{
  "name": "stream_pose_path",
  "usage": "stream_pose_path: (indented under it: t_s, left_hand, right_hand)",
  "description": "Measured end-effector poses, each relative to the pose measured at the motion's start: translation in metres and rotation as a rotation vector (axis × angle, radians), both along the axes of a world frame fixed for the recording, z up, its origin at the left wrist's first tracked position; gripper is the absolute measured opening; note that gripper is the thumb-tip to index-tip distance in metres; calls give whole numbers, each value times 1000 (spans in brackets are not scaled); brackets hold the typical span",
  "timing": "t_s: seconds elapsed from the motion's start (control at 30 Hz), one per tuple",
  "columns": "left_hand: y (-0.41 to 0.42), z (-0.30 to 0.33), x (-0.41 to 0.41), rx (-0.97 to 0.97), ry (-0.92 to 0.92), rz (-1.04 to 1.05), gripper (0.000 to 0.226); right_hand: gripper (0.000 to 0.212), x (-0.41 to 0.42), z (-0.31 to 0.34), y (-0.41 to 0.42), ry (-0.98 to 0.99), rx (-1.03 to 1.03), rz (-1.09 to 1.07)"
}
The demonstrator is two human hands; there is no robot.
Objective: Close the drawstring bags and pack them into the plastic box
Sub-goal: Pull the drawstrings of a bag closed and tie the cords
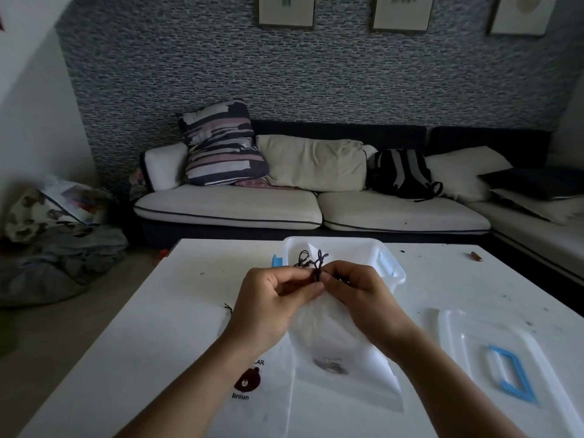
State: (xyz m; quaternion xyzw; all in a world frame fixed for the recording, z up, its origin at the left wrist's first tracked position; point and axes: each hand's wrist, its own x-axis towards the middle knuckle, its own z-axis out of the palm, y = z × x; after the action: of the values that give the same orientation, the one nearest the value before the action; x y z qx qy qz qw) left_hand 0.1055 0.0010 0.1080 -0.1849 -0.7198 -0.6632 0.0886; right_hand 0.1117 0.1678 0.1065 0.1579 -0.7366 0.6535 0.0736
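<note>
A white drawstring bag (335, 349) lies on the white table (151, 327), its gathered neck lifted between my hands. My left hand (271, 298) and my right hand (357, 292) both pinch its dark drawstring (318, 267) at the neck. Under my left forearm lies a second white bag (252, 387) with a brown bear print, flat on the table. The clear plastic box (388, 263) with blue latches stands just beyond my hands; a white bag with dark cord (303, 257) shows inside it.
The box's clear lid (505, 358) with a blue handle lies at the right on the table. A small brown object (475, 256) sits near the table's far right edge. A sofa with cushions and a black backpack stands behind the table.
</note>
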Motion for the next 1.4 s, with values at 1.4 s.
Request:
stream_pose_path:
  t_s: [1.4]
  left_hand:
    - [0,-1,-11,-11,-195,-72,13]
  right_hand:
    - [23,3,9,4,-154,-31,-102]
